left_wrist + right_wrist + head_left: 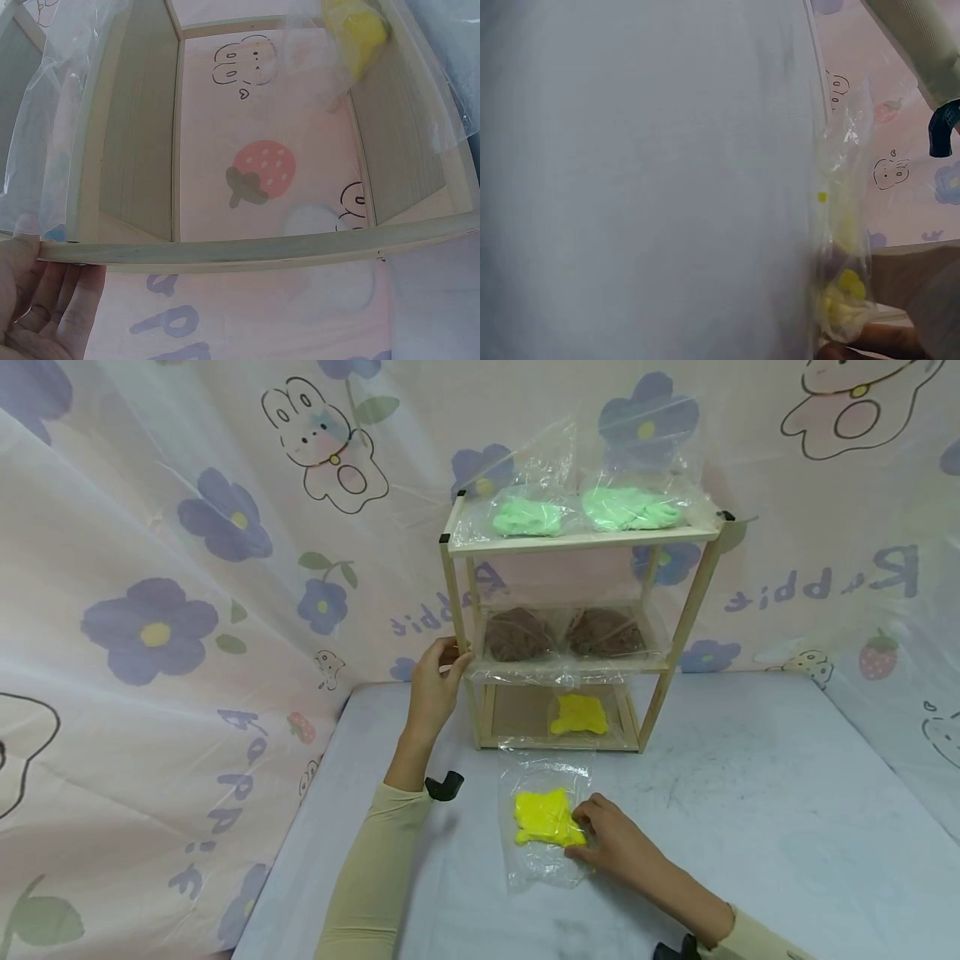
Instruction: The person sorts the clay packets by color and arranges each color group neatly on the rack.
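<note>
Gripping hand, left: the left hand [435, 681] curls its fingers round the left front post of the wooden rack [459, 610], level with the middle shelf; the left wrist view shows the palm against a wooden rail.
Right hand: the right hand [609, 837] pinches the right edge of the near bag of yellow clay [546, 818], fingers bent on the plastic.
Near bag: it lies flat on the grey table [750, 827], just in front of the rack, with its open end towards the rack.
Bottom shelf: a second bag of yellow clay [578, 716] lies on the right half.
Middle shelf: two bags of brown clay [562, 633] sit side by side.
Top shelf: two bags of green clay [581, 512] sit side by side.
Backdrop: a pink cloth with flowers and rabbits [225, 527] hangs behind and to the left.
Right wrist view: mostly blurred table, with the bag's plastic and yellow specks at the right edge.
</note>
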Motion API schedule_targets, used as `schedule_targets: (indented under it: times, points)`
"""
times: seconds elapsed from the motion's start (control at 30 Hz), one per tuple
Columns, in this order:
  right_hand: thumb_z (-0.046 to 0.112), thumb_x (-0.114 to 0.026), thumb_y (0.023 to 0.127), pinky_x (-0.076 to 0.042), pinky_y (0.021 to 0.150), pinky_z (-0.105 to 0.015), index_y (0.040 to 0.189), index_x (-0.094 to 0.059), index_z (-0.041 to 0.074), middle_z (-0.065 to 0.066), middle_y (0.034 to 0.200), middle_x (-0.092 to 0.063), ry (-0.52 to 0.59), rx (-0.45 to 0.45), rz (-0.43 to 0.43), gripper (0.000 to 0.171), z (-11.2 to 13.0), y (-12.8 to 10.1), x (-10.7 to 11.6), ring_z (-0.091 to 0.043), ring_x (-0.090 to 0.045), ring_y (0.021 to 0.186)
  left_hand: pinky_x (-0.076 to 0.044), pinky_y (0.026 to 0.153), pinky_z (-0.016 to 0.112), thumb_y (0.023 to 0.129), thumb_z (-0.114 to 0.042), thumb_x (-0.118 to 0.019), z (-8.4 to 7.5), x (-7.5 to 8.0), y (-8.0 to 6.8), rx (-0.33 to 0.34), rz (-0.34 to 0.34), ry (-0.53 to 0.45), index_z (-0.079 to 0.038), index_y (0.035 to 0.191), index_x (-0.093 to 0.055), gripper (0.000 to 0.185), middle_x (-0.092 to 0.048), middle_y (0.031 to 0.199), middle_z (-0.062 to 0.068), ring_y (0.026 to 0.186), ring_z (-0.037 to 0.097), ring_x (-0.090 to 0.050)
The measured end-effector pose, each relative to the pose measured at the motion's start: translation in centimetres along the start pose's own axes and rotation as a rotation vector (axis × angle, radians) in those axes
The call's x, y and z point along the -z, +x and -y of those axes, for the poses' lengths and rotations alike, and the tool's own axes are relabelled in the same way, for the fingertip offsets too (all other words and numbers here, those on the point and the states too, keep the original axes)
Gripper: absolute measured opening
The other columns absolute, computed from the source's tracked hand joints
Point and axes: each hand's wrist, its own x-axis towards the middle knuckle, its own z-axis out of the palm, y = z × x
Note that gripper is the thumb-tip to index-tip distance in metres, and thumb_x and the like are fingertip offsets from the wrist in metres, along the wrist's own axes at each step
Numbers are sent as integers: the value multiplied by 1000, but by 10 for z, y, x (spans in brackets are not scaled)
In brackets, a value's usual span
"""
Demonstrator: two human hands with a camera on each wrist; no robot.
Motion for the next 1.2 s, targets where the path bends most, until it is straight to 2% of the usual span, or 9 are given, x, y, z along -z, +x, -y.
schedule_targets:
  times: [0.17,0.43,0.57,0.7,0.8,0.9,1.03,1.2]
  points:
    - [19,-98,79,-52,73,-31,103,-70,5,4,92,-54,-48,22,-5,39,1,2,-1,-10,-46,82,-62,103,41,105,-23,-70,0,0,0,6,2,3,-2,132,-66,35,-72,122,16,117,31,-70]
    - [21,-97,81,-57,76,-33,104,-73,7,4,95,-61,-124,2,3,36,6,4,1,-10,-52,83,-62,103,41,105,-25,-69,1,0,-1,10,9,11,-3,133,-65,36,-71,124,15,118,30,-70]
    - [23,-96,80,-60,80,-36,105,-76,9,4,96,-64,-189,34,-56,35,6,2,1,-13,-58,89,-62,104,41,105,-24,-69,1,0,-1,12,7,15,-2,133,-65,36,-71,124,15,118,30,-70]
    - [22,-96,80,-61,84,-41,103,-77,12,-2,108,-64,-216,80,-137,32,5,0,2,-22,-60,101,-62,104,41,105,-23,-69,0,0,-1,18,6,11,-1,134,-65,36,-71,123,16,118,31,-69]
    - [20,-96,81,-62,86,-44,104,-76,14,-7,116,-64,-192,68,-146,31,6,0,4,-27,-61,107,-62,104,41,106,-23,-69,0,0,-1,19,8,7,-1,134,-65,36,-71,123,16,118,31,-69]
    - [18,-94,84,-64,90,-46,110,-75,14,-7,117,-67,-145,16,-97,32,8,1,8,-27,-66,109,-62,104,42,106,-22,-69,0,0,-1,19,8,3,-1,134,-65,36,-71,123,16,118,31,-69]
    - [13,-91,88,-65,88,-44,115,-74,10,-4,113,-72,-53,-54,-22,32,11,4,11,-20,-69,99,-62,104,42,106,-22,-69,0,0,-1,21,8,1,-1,134,-65,35,-71,122,16,118,31,-69]
    - [8,-89,89,-64,81,-35,115,-73,8,-1,108,-73,33,-61,-26,31,12,5,12,-12,-65,90,-62,104,42,106,-24,-69,1,0,-1,22,11,2,-2,134,-65,35,-71,123,15,118,30,-69]
